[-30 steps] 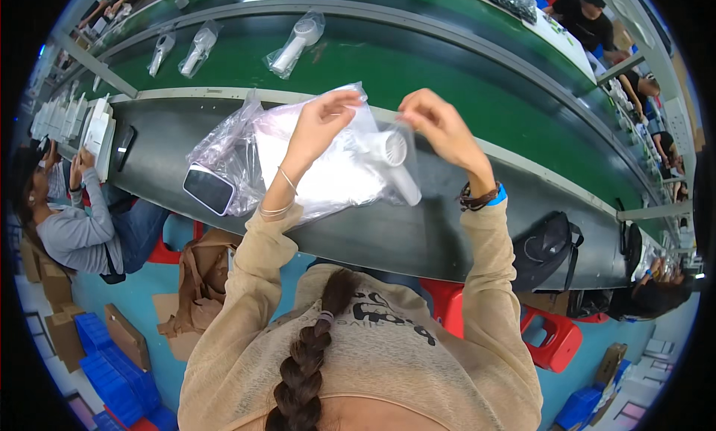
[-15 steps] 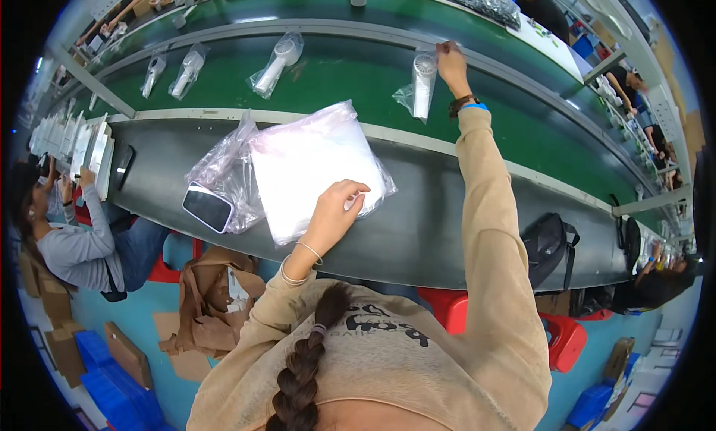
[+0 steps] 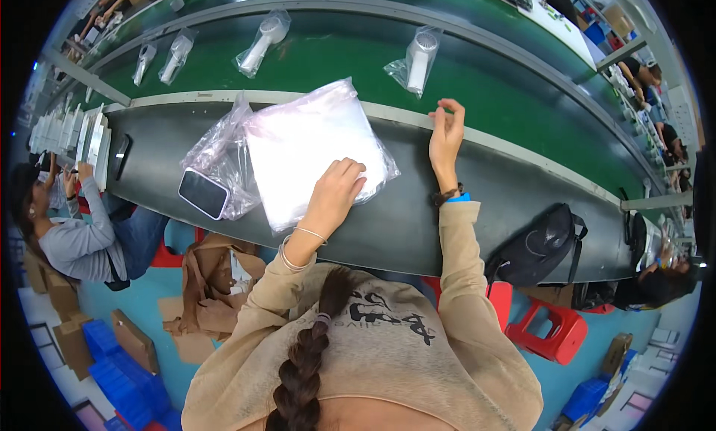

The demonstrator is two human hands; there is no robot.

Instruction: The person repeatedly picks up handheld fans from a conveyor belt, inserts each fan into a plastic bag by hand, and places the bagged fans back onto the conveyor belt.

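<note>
My left hand (image 3: 338, 191) rests on a stack of clear plastic bags (image 3: 298, 148), white in the glare; its fingers are slightly bent and hold nothing that I can make out. Over the near edge of the green conveyor belt (image 3: 328, 62), my right hand (image 3: 446, 136) is raised and empty, with its fingers parted. Just beyond it lies a white handheld fan (image 3: 421, 58) in a clear bag on the belt. Farther left, another bagged fan (image 3: 266, 43) and two smaller-looking bagged ones (image 3: 177, 56) (image 3: 144, 62) lie along the same belt.
Left of the stack are crumpled plastic (image 3: 227, 151) and a phone (image 3: 203, 193). A black backpack (image 3: 541, 244) lies at the right on the dark worktable (image 3: 388, 237). A person in grey (image 3: 82, 222) sits at the left; red stools (image 3: 548, 332) stand below the table.
My right hand has let go of the bagged fan on the belt and drawn back toward me. My left hand stays on the stack, its finger pose slightly changed. The whole view has shifted a little.
</note>
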